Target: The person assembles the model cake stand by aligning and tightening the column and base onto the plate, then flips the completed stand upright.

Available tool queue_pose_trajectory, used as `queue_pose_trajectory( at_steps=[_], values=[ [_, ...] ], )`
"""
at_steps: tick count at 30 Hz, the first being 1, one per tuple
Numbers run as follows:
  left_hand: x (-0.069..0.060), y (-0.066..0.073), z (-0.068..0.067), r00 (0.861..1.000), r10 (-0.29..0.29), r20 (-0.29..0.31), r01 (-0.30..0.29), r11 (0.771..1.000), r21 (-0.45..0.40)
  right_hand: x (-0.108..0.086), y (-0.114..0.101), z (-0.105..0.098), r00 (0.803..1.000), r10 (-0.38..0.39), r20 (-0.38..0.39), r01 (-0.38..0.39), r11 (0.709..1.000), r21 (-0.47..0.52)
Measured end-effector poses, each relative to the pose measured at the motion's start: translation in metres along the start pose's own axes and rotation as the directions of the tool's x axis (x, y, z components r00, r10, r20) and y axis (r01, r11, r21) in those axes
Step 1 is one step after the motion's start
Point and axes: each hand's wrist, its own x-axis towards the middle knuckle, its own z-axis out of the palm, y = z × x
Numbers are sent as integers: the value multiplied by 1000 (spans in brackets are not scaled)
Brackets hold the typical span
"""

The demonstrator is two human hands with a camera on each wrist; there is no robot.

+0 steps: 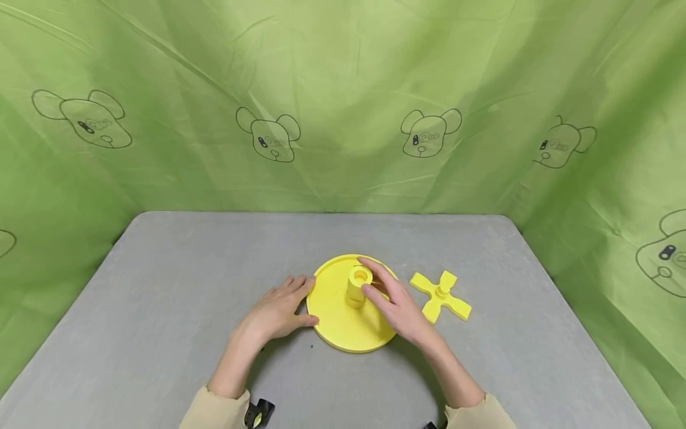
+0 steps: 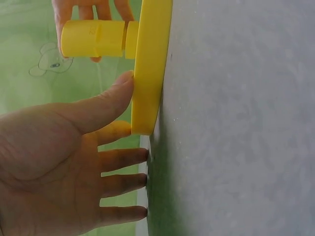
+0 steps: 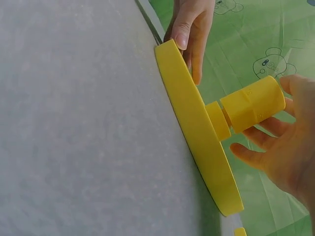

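while right grip (image 1: 395, 305) holds yellow cylinder (image 1: 354, 296) | curtain lettering (image 1: 429, 137): illegible

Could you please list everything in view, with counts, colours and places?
Table: 1, grey, foreground
Round tray: 1, yellow, on the table
Cylinder: 1, yellow, upright over the tray's middle
Four-armed piece: 1, yellow, right of the tray
Speck: at least 1, dark, near the tray's front edge
Fabric surround: 1, green with bear outlines, behind and beside the table
Wrist devices: 2, black, at the cuffs
Sleeves: 2, beige, bottom edge
Left hand: 1, bare, at the tray's left rim
Right hand: 1, bare, around the cylinder
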Motion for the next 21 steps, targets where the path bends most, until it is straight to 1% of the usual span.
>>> queue_pose_trajectory(
  at_steps=[8, 17, 21],
  values=[
    [-3, -1, 1, 1000, 6, -9, -6, 1000, -4, 1, 1, 0, 1000, -7, 5, 6, 1000, 29],
    [-1, -2, 2, 1000, -2, -7, 2, 1000, -10, 0, 1, 4, 999, 31, -35, -28, 997, 67],
    [-1, -1, 2, 1000, -5, -6, 5, 1000, -10, 0, 1, 4, 1000, 10, -29, -9, 998, 58]
  ],
)
